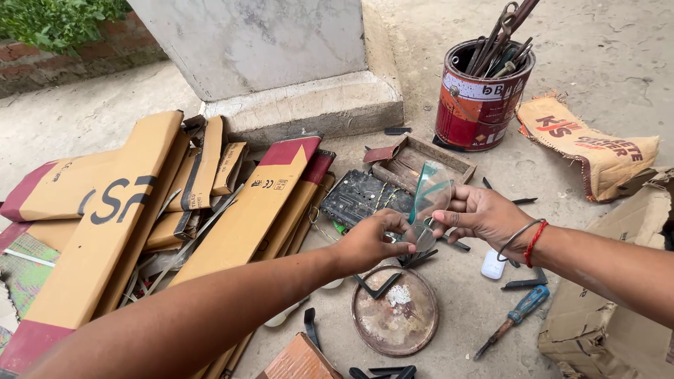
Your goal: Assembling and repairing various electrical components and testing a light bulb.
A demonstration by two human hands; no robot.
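Both hands pinch one clear cover (428, 196), held above the round lid (395, 319). Left hand (368, 242) grips its lower edge; right hand (484, 214), at 3 o'clock, steadies the side. Screwdriver (512, 323) lies at 5 o'clock.

Bright, even daylight, soft shadows, sharp focus, slight wide-angle stretch at edges.

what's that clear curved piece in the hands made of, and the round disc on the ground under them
The clear curved piece, held by the left hand and right hand, looks like thin transparent plastic, glossy with green-tinted edges; glass is possible. The round disc looks like metal: dull, brown, rust-blotched.
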